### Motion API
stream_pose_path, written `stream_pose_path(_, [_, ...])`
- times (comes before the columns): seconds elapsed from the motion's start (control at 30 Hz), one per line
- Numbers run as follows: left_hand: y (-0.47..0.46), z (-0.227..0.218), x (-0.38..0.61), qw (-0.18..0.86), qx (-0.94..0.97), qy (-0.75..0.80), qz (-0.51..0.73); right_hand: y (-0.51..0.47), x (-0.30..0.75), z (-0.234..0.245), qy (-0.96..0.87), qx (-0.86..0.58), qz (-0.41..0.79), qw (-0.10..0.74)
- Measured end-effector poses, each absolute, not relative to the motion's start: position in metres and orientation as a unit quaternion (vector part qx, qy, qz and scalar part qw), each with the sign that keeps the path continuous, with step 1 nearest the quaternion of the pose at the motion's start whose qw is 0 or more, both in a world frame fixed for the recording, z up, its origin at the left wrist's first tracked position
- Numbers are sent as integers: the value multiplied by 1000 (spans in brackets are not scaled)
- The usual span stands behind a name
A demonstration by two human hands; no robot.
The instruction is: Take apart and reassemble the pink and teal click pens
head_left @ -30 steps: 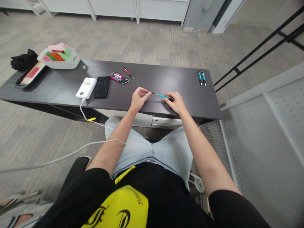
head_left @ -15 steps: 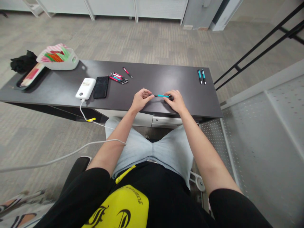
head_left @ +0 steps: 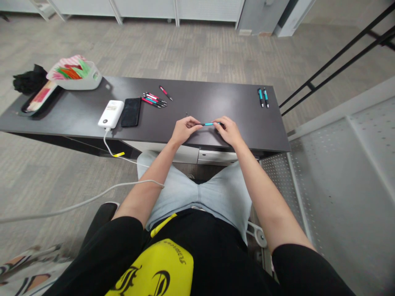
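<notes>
Both my hands hold one teal pen (head_left: 209, 123) level above the near edge of the dark desk (head_left: 197, 102). My left hand (head_left: 184, 128) pinches its left end, fingers closed. My right hand (head_left: 226, 130) grips the right end, fingers curled round it. Only a short teal stretch of the pen shows between the hands. Two more teal pens (head_left: 263, 97) lie side by side at the desk's far right. A loose bunch of pink and teal pens (head_left: 155, 99) lies left of centre.
A white power bank (head_left: 111, 114) with a trailing cable and a black phone (head_left: 131, 112) lie on the desk's left half. A white basket of colourful items (head_left: 75, 73) and a dark tray (head_left: 39, 97) stand at the far left. A grey perforated panel (head_left: 339, 181) rises on the right.
My hands have drawn closer together along the teal pen, so less of it shows between them. The pen has levelled out from a slight tilt.
</notes>
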State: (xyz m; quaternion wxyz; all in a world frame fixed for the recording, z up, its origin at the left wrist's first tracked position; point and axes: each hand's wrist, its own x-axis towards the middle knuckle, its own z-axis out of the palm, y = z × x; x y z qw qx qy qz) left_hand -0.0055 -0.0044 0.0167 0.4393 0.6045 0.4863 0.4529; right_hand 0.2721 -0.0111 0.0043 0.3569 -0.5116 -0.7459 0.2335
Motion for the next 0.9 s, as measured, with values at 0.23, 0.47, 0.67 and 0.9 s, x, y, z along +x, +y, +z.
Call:
stream_pose_path(0.23, [-6,22,-3,431,599,500,454,-15,268,10,-749,-510,238,349])
stream_pose_path(0.47, [-6,22,-6,427,614,494,444,-14,271,4,-769,-514,232,302])
stream_pose_path(0.67, [-6,23,-5,419,617,494,447,-18,270,8,-765,-519,231,303])
stream_pose_path(0.9, [-5,19,-5,413,629,490,440,-20,267,15,-761,-533,238,284])
